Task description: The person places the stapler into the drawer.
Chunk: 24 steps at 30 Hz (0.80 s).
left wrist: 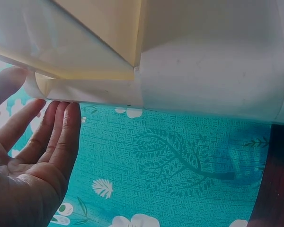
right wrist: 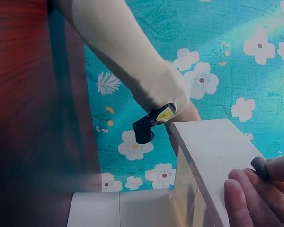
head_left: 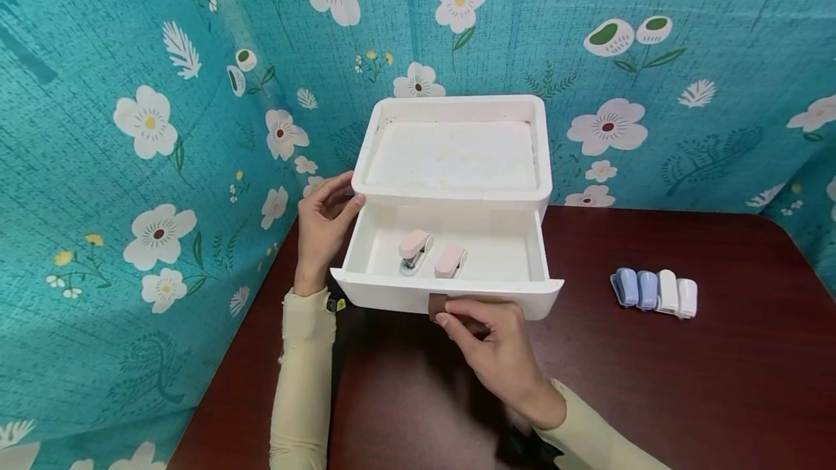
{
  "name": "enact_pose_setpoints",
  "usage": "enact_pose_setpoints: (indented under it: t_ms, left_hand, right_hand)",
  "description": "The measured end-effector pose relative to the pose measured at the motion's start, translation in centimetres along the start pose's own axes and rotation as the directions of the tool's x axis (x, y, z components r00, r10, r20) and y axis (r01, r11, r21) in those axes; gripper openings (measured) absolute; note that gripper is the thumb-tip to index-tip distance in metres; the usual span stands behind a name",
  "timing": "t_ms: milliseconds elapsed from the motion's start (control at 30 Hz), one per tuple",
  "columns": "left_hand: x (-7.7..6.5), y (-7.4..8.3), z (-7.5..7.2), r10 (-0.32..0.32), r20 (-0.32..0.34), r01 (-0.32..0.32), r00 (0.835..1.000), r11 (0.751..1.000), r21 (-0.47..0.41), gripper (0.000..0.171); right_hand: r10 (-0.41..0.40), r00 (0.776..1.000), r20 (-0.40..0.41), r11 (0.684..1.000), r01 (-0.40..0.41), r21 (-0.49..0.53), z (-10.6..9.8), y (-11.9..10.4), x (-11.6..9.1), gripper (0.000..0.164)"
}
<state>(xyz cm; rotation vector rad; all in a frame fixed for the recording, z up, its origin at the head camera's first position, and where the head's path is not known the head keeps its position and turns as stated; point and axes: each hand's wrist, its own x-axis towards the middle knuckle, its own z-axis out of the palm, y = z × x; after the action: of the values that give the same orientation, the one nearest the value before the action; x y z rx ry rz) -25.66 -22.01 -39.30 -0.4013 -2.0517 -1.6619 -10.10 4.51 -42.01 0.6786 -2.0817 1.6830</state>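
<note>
A white box point(head_left: 457, 196) with a recessed top stands on the table, its drawer point(head_left: 379, 297) pulled out at the front. Two small pink staplers lie inside: one stapler point(head_left: 414, 249) tilted with its metal part showing, the other stapler point(head_left: 451, 261) just right of it. My right hand point(head_left: 499, 347) pinches the brown pull tab point(head_left: 437, 304) on the drawer front between thumb and fingers. With fairly straight fingers, my left hand point(head_left: 324, 227) rests against the box's left side, thumb by the front corner. Those fingertips point(left wrist: 71, 111) touch the white wall in the left wrist view.
Several small staplers point(head_left: 653, 291), blue and white, lie in a row on the dark red table point(head_left: 712, 376) to the right. A teal flowered cloth point(head_left: 509, 35) hangs behind the box and along the left side.
</note>
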Motion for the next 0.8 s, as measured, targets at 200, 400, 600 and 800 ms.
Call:
enact_pose_setpoints:
  t_ms: [200, 400, 600, 800]
  left_hand:
    - [-0.1, 0.1, -0.1, -0.031, -0.007, 0.031, 0.999, 0.999, 0.008, 0.041]
    - [0.1, 0.2, 0.0, -0.02, -0.007, 0.02, 1.0, 1.0, 0.001, 0.04]
    - [0.2, 0.1, 0.0, -0.003, -0.001, 0.003, 1.0, 1.0, 0.001, 0.041]
    - [0.0, -0.1, -0.1, -0.015, -0.002, 0.015, 1.0, 1.0, -0.003, 0.04]
  right_hand:
    - [0.003, 1.0, 0.006, 1.0, -0.003, -0.007, 0.0, 0.4, 0.5, 0.012]
    - [0.02, 1.0, 0.001, 1.0, -0.02, -0.022, 0.0, 0.9, 1.3, 0.01]
    - [0.028, 1.0, -0.009, 0.999, -0.028, -0.043, -0.1, 1.6, 2.2, 0.009]
    - [0.028, 0.999, -0.02, 0.998, -0.029, -0.061, -0.1, 2.2, 2.8, 0.009]
